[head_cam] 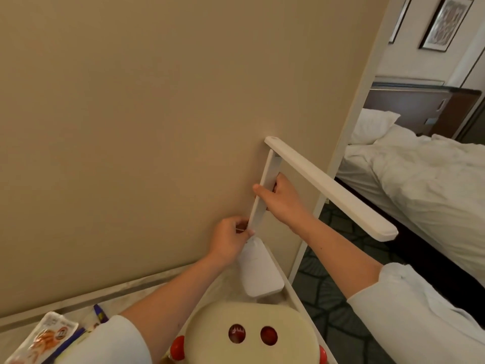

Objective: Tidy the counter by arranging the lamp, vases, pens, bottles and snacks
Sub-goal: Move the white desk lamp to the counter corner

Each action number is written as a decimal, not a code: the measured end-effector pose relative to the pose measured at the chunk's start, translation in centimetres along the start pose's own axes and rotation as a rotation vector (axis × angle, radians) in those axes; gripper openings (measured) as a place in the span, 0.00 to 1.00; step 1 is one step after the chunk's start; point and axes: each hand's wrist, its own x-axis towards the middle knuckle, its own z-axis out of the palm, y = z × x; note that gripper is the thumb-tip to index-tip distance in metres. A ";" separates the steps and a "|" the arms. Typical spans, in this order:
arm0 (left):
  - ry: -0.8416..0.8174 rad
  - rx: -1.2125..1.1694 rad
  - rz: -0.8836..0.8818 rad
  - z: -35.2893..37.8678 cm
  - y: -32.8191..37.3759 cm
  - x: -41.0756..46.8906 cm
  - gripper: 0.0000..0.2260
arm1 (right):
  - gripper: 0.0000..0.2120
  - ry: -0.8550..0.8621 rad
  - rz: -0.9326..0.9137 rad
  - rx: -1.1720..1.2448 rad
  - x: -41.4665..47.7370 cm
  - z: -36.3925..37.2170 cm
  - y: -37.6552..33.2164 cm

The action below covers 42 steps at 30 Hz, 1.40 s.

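Observation:
A white folding desk lamp (265,185) stands at the counter's right end against the beige wall, its base (259,274) on the counter and its long light bar (330,187) angled out to the right. My right hand (283,198) grips the upright arm near the middle. My left hand (231,237) pinches the arm's lower end just above the base. A snack packet (44,337) with orange print lies at the lower left, and a purple pen (101,312) lies beside it.
A cream round lid with two holes over red shapes (249,334) sits near the counter's front right corner. The counter's white edge (288,287) drops to patterned carpet. Beyond the wall corner is a bed (420,174) with white sheets.

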 end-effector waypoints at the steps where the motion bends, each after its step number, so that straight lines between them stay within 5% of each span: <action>1: -0.011 -0.006 -0.003 0.3 -0.4 -0.1 0.07 | 0.11 -0.008 0.007 -0.008 -0.1 0.0 0.4; 16: -0.107 0.004 -0.106 1.7 -3.1 0.0 0.08 | 0.21 -0.077 0.052 -0.147 -0.8 1.1 2.9; 29: -0.106 0.108 -0.042 1.4 -3.2 0.0 0.10 | 0.12 -0.112 0.045 -0.130 -1.1 1.7 2.5; 42: -0.132 0.126 -0.046 1.0 -2.2 -0.1 0.12 | 0.23 -0.200 0.027 -0.216 -1.5 0.6 2.3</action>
